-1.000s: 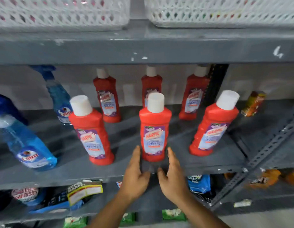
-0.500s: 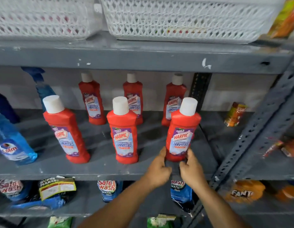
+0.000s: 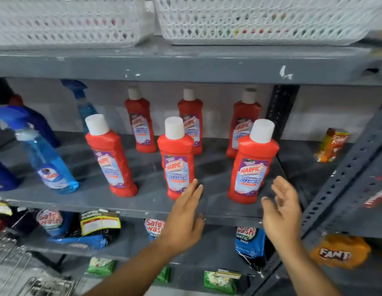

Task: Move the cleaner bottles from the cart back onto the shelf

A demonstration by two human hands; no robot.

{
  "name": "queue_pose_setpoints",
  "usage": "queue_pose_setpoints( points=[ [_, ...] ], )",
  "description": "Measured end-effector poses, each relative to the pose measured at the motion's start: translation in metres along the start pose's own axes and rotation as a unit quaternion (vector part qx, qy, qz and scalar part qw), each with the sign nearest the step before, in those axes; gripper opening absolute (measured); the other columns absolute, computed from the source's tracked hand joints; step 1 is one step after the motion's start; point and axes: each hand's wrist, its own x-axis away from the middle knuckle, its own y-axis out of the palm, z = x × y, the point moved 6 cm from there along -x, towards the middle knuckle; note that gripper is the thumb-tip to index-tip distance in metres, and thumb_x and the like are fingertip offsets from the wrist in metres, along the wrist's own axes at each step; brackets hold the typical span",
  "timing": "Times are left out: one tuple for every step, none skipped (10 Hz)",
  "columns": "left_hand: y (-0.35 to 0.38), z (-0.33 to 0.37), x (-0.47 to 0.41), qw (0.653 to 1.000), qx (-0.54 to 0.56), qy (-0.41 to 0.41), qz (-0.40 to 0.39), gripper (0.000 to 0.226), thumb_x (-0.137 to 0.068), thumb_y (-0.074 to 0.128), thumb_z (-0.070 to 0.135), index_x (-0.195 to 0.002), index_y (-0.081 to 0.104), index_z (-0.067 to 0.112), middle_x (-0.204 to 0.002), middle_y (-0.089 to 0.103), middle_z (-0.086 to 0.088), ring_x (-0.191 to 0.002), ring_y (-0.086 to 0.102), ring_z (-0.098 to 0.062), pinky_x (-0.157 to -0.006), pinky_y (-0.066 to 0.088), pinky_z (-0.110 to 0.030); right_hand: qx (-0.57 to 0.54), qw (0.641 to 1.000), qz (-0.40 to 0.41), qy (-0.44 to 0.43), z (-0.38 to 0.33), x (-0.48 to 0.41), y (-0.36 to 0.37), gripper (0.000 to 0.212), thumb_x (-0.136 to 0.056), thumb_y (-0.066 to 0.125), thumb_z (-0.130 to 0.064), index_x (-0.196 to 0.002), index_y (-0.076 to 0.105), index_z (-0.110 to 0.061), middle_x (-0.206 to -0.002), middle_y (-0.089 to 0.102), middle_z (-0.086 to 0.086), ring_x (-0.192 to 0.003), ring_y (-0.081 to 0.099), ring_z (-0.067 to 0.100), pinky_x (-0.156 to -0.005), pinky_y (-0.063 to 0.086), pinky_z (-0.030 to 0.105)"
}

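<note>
Six red Harpic cleaner bottles stand upright on the grey metal shelf, each with a white cap, in two rows of three. The front row runs along the shelf's front edge: the front left bottle, the front middle bottle and the front right bottle, the last one near the shelf's right end. Behind them, against the back wall, stand the back left bottle, the back middle bottle — partly hidden by the front middle one — and the back right bottle.

Both hands are empty, fingers spread and loose. The left hand hovers over the front edge of the shelf, its fingertips just beside the base of the front middle bottle; whether they touch it cannot be told. The right hand is raised palm inward just beside the lower right of the front right bottle, apart from it.

At the shelf's left end are two blue spray bottles — one in front, one at the back — and dark blue bottles at the very edge of view. Two white lattice baskets sit on the shelf above. A small orange carton stands on the neighbouring shelf to the right. Safe Wash pouches lie on the shelf below, and a wire cart's rim shows at the lower left corner.
</note>
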Motion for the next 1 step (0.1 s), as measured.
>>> queue_pose_setpoints(
  points=[
    [-0.0509,0.0045,0.0166,0.983,-0.134,0.101,0.077,0.057,-0.085,0.057,0.015,-0.139,0.040,0.005,-0.151,0.034,-0.016,-0.142,0.031,-0.028,-0.114,0.032,-0.046,-0.105,0.993,-0.004,-0.056,-0.0359,0.0109,-0.0040,0.049,-0.085,0.058,0.007,-0.109,0.057,-0.035,-0.115,0.064,-0.003,-0.106,0.059,0.006,-0.098,0.046,0.022]
  ],
)
